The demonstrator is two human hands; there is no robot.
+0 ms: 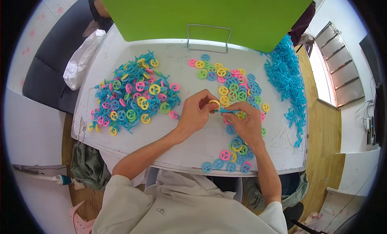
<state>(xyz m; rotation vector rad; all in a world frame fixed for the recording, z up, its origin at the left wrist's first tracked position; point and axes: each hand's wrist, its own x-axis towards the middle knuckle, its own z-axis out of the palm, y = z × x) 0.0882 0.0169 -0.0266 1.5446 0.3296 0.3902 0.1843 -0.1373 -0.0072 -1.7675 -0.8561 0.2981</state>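
My left hand (194,115) pinches a small yellow plastic wheel (216,102) between thumb and fingers, above the middle of the table. Close against it, my right hand (248,124) grips a thin blue plastic piece (228,110), one end of which meets the wheel; whether it passes through the hub is too small to tell. Beneath and around my right hand lie loose spoked wheels (242,95) in pink, yellow, green and blue. To the left of my left hand spreads a heap of wheels joined with blue pieces (135,95).
Thin blue plastic pieces (284,67) are piled along the right side of the white table (177,151). A green board (209,16) stands at the far edge, with a metal wire frame (209,25) before it. A white plastic bag (82,59) lies off the left edge.
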